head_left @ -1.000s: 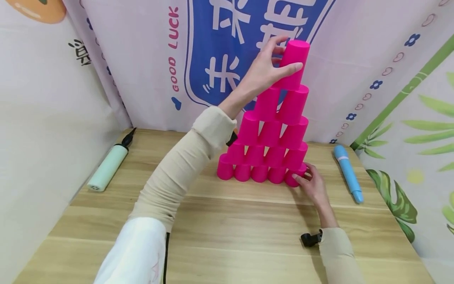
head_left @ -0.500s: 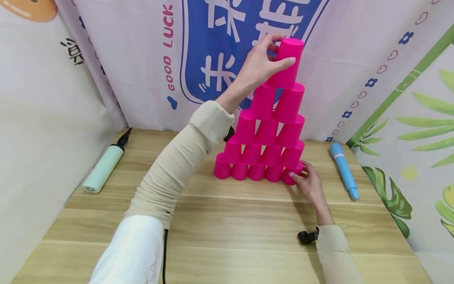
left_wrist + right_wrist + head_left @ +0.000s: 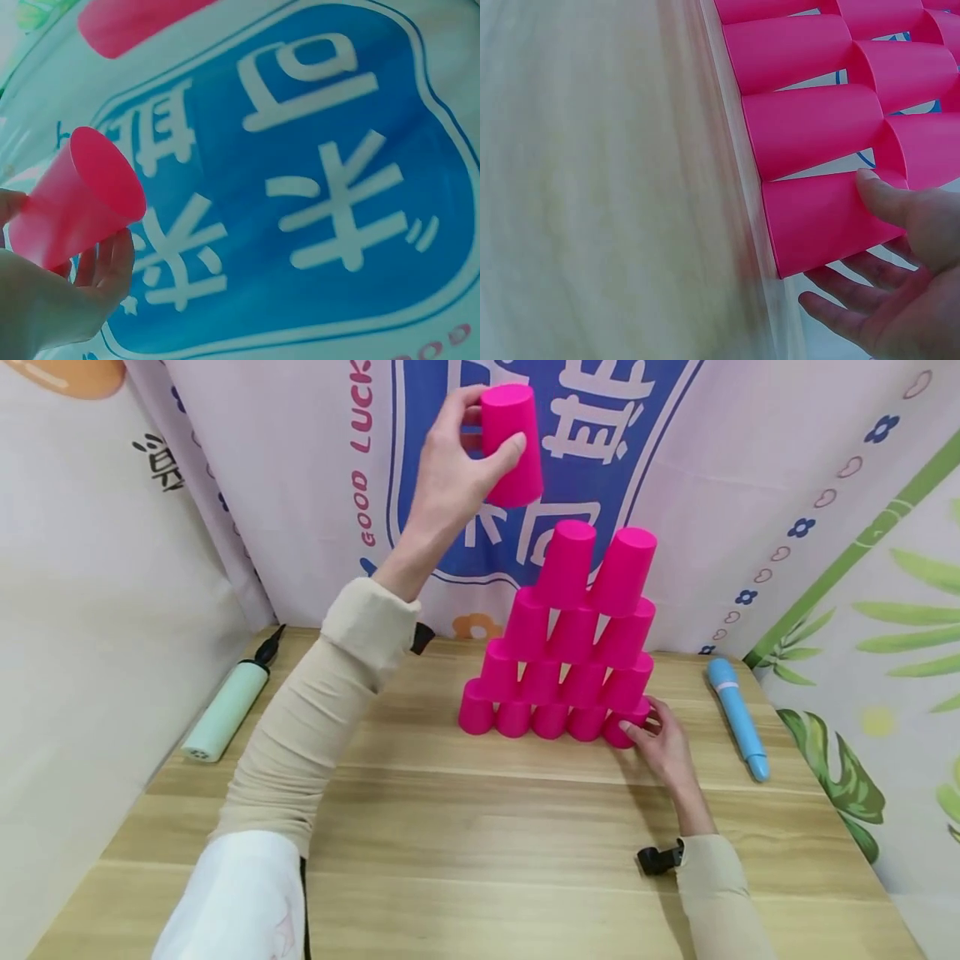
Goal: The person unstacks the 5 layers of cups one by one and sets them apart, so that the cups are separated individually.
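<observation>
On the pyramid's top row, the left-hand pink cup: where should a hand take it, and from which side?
Grip the top-left cup round its side wall near the closed top, coming from above and the left. It stands upside down, tapering upward, with open space on its left; the neighbouring cup crowds its right side.

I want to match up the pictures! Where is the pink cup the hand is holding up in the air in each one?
Head view: the lifted pink cup is top centre, gripped by the left hand, above and left of the cup pyramid.
Left wrist view: the cup sits at the left edge, pinched by fingers.
Right wrist view: not in it.
Shared landmark: the blue banner.
</observation>
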A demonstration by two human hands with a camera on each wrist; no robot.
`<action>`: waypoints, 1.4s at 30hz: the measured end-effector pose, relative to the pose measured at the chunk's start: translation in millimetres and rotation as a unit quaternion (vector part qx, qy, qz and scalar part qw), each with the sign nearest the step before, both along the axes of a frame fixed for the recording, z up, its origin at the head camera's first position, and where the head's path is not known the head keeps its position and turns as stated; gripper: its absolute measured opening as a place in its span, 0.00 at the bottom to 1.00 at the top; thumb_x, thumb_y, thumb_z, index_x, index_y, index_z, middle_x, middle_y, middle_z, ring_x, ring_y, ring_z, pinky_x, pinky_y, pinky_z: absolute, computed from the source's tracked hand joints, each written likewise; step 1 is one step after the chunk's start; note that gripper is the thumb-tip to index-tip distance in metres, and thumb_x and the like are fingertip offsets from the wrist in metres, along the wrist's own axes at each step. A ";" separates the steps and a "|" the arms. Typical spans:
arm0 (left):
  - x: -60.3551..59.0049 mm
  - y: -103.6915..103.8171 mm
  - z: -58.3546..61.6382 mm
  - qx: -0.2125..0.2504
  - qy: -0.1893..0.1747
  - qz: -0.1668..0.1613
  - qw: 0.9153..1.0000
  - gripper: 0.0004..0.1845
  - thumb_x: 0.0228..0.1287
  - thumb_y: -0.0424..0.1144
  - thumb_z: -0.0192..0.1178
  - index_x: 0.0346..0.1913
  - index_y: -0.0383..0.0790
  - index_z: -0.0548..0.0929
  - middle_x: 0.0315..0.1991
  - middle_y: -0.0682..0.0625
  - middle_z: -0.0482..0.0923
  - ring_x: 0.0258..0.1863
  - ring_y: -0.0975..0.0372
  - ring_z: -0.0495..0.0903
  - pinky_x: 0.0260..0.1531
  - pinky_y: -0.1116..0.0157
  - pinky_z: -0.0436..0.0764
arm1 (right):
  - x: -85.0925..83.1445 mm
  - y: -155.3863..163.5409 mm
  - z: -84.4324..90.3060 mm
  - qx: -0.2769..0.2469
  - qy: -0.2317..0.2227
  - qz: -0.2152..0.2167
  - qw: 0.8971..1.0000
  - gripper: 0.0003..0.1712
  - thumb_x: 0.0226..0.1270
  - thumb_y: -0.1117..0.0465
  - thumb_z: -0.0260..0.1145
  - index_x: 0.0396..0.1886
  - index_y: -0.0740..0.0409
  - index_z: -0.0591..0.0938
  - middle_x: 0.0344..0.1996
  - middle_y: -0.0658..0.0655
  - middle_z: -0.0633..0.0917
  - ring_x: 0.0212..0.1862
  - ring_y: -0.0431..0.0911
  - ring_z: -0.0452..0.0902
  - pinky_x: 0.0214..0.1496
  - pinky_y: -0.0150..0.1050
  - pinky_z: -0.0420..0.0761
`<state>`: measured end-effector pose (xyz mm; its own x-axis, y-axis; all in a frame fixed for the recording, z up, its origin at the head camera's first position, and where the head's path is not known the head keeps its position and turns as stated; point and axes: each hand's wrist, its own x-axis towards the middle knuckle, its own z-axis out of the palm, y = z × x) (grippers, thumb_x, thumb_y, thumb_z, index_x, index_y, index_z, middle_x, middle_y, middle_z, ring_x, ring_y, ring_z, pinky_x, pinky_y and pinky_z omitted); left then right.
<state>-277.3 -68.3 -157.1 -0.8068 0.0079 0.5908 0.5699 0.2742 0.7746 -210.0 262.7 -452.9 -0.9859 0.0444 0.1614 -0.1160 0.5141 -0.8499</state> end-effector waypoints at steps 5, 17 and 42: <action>1.9 -14.4 -9.6 -0.001 -0.010 0.036 0.999 0.33 0.60 0.42 0.65 0.67 0.43 0.64 0.59 0.51 0.71 0.53 0.63 0.74 0.51 0.69 0.78 | 0.0 3.1 0.1 0.005 0.002 -0.011 1.000 0.35 0.64 0.62 0.68 0.68 0.65 0.65 0.58 0.69 0.74 0.57 0.62 0.75 0.56 0.47 0.77; -8.0 -49.6 -66.8 -0.015 -0.075 0.086 0.993 0.32 0.60 0.43 0.65 0.64 0.43 0.63 0.60 0.50 0.68 0.58 0.61 0.70 0.53 0.67 0.77 | -3.0 8.0 4.2 -0.010 0.002 -0.006 1.000 0.37 0.65 0.61 0.67 0.70 0.66 0.63 0.60 0.70 0.73 0.59 0.63 0.72 0.60 0.53 0.73; -22.0 -101.2 -209.8 -0.064 -0.154 0.157 0.973 0.30 0.60 0.37 0.63 0.60 0.30 0.63 0.56 0.37 0.68 0.53 0.48 0.72 0.54 0.55 0.74 | -3.7 5.0 -2.6 0.005 0.004 0.003 1.000 0.37 0.65 0.60 0.67 0.69 0.65 0.64 0.59 0.71 0.73 0.57 0.66 0.74 0.58 0.55 0.74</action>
<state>-299.3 -169.5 -366.9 -0.9197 -0.2099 0.3317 0.1892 0.5033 0.8431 -213.7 267.7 -455.6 -0.9847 0.0358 0.1707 -0.1272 0.5224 -0.8432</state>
